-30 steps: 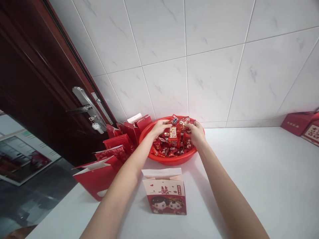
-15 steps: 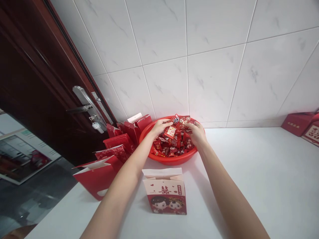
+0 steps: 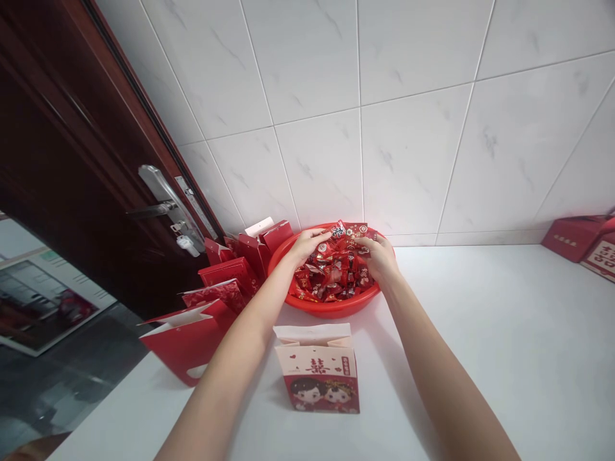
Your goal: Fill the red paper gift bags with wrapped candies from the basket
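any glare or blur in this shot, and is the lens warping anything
In the head view, the wide lens bends the door and wall tiles into a slant; light is soft, with only faint shadows on the white counter; the candy wrappers in the red basin show small glints and look slightly soft.

The basin (image 3: 331,308) is glossy red plastic, the sweet wrappers (image 3: 334,272) shiny foil, the gift bag (image 3: 317,378) matt paper, the door handle (image 3: 166,195) polished metal.
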Action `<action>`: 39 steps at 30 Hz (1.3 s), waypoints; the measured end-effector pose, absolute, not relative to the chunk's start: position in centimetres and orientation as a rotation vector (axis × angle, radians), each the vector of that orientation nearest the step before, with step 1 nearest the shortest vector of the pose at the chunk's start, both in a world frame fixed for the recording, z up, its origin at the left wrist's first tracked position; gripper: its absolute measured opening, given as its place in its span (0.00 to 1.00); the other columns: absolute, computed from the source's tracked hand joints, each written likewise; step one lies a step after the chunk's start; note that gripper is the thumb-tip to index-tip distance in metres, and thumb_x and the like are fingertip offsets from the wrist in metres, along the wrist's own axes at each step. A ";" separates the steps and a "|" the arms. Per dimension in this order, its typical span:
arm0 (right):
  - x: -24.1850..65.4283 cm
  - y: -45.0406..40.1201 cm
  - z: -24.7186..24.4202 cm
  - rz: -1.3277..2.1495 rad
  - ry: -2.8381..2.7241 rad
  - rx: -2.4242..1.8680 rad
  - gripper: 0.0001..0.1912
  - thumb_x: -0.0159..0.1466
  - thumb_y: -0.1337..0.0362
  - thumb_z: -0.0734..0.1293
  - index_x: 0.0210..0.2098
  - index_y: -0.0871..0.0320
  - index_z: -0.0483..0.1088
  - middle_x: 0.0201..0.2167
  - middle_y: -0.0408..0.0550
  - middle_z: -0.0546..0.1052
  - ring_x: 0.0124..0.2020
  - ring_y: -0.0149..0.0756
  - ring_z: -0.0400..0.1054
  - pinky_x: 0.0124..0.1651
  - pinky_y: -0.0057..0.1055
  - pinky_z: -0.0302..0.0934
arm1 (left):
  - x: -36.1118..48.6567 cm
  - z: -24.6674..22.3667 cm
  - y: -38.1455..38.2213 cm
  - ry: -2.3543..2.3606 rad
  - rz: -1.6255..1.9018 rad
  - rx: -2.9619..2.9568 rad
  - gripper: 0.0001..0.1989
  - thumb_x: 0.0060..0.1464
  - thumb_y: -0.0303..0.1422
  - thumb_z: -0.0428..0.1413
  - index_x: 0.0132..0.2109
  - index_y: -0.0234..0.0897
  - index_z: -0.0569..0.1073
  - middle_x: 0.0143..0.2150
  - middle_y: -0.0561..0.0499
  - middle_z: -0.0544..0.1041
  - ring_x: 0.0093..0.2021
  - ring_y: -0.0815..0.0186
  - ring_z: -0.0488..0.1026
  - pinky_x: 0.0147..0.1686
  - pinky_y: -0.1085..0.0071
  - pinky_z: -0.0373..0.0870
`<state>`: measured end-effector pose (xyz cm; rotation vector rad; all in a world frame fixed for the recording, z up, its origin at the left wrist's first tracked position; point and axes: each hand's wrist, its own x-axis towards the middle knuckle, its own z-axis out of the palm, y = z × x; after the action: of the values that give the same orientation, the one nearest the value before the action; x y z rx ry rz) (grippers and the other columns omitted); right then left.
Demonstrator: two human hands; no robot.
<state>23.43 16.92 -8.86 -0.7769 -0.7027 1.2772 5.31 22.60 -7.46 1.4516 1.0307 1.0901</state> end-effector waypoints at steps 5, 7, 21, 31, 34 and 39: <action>23.4 16.7 -8.5 1.274 -0.685 -0.801 0.08 0.47 0.71 0.72 0.24 0.56 0.70 0.23 0.41 0.78 0.26 0.33 0.73 0.30 0.29 0.70 | 5.3 -7.4 22.6 1.031 1.065 1.455 0.26 0.36 0.48 0.74 0.41 0.36 0.84 0.41 0.45 0.85 0.41 0.58 0.79 0.45 0.63 0.72; 23.3 16.7 -8.4 1.275 -0.685 -0.803 0.08 0.47 0.71 0.72 0.24 0.56 0.70 0.23 0.40 0.77 0.25 0.33 0.72 0.30 0.29 0.69 | 5.2 -7.4 22.6 1.030 1.061 1.464 0.25 0.36 0.47 0.74 0.40 0.37 0.83 0.40 0.46 0.85 0.41 0.59 0.79 0.45 0.64 0.72; 23.3 16.8 -8.5 1.270 -0.625 -0.828 0.08 0.46 0.72 0.71 0.23 0.56 0.69 0.23 0.40 0.77 0.25 0.32 0.71 0.30 0.29 0.70 | 5.1 -7.2 22.5 0.963 0.978 1.571 0.21 0.39 0.44 0.73 0.40 0.37 0.84 0.42 0.46 0.84 0.44 0.59 0.77 0.51 0.64 0.69; 23.5 16.8 -8.2 1.316 -0.599 -0.830 0.09 0.46 0.73 0.71 0.24 0.56 0.68 0.21 0.39 0.77 0.25 0.33 0.72 0.30 0.29 0.73 | 5.0 -7.1 22.5 0.960 0.904 1.638 0.24 0.34 0.37 0.75 0.41 0.34 0.84 0.40 0.47 0.84 0.39 0.62 0.77 0.47 0.64 0.69; 23.5 16.7 -8.1 1.309 -0.576 -0.818 0.10 0.46 0.74 0.70 0.24 0.56 0.68 0.21 0.39 0.77 0.26 0.34 0.73 0.31 0.30 0.74 | 5.1 -7.0 22.3 0.891 0.868 1.652 0.25 0.34 0.34 0.74 0.44 0.35 0.84 0.42 0.47 0.85 0.41 0.61 0.78 0.49 0.63 0.70; 23.5 16.7 -7.9 1.313 -0.556 -0.825 0.09 0.49 0.76 0.69 0.26 0.57 0.69 0.22 0.40 0.78 0.26 0.33 0.73 0.31 0.30 0.74 | 5.1 -6.8 22.0 0.853 0.838 1.651 0.24 0.34 0.31 0.72 0.44 0.35 0.84 0.42 0.48 0.85 0.41 0.61 0.79 0.46 0.65 0.72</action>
<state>23.52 16.68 -7.90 -0.8249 -0.5556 1.3131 5.13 22.05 -6.78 1.6515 0.8533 0.8381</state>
